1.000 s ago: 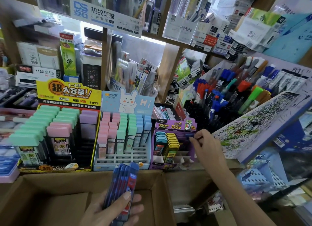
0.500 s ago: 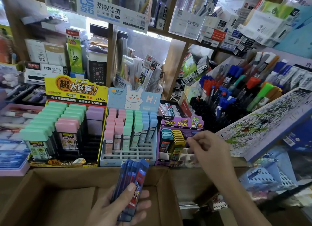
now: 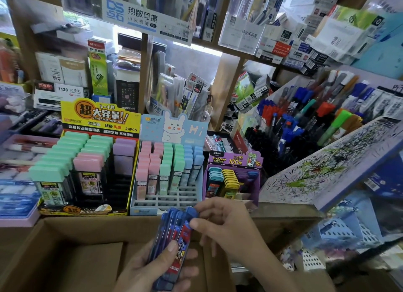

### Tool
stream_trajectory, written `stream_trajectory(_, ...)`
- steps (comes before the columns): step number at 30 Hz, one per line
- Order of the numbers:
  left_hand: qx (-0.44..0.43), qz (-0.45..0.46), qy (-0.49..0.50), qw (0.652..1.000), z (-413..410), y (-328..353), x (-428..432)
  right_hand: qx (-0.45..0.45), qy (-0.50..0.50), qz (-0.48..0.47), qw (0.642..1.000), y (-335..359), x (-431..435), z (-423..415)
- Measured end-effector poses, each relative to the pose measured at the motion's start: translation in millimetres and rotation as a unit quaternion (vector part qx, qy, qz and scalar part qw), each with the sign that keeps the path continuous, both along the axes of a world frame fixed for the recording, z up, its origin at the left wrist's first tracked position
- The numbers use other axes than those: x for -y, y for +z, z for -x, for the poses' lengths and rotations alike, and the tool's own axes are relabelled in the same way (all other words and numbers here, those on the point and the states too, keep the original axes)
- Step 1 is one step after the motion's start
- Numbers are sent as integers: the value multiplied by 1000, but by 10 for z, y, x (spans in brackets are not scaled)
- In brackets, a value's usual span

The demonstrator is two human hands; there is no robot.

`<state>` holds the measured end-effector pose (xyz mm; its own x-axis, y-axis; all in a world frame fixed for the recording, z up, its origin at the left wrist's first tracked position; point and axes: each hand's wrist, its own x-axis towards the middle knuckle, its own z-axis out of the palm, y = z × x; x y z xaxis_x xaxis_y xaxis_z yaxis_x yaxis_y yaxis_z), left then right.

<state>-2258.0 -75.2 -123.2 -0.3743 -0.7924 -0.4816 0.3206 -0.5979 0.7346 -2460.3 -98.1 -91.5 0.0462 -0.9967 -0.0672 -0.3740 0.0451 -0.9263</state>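
Right hand has returned from the purple display ahead, pinching one blue case; left hand grips the stack. Next, slide it free.

Two hands, one bundle, three displays

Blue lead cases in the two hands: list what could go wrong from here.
1. The left hand holds a fanned stack of slim blue plastic lead cases. As the right hand pinches its top end, others may slide into the open brown cardboard box below.
2. The purple cardboard display box has tight rows, so a case might knock its neighbours.
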Motion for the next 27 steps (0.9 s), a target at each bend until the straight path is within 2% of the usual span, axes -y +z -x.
stream_trajectory(7,5,11,2,1000,-6,-9,23,128,-13,-12,992,85,-18,85)
stream_trajectory(10,5,11,13,1000,-2,-20,23,138,-52,20,989,227,-51,230)
stream_trajectory(14,11,11,13,1000,6,-42,19,99,-116,78,985,428,-88,546)
stream_trajectory(20,21,13,22,999,19,-59,36,-19,-184,170,968,552,-9,1068)
stream_trajectory(27,36,13,14,999,11,-61,22,-185,-190,229,937,461,241,1287)
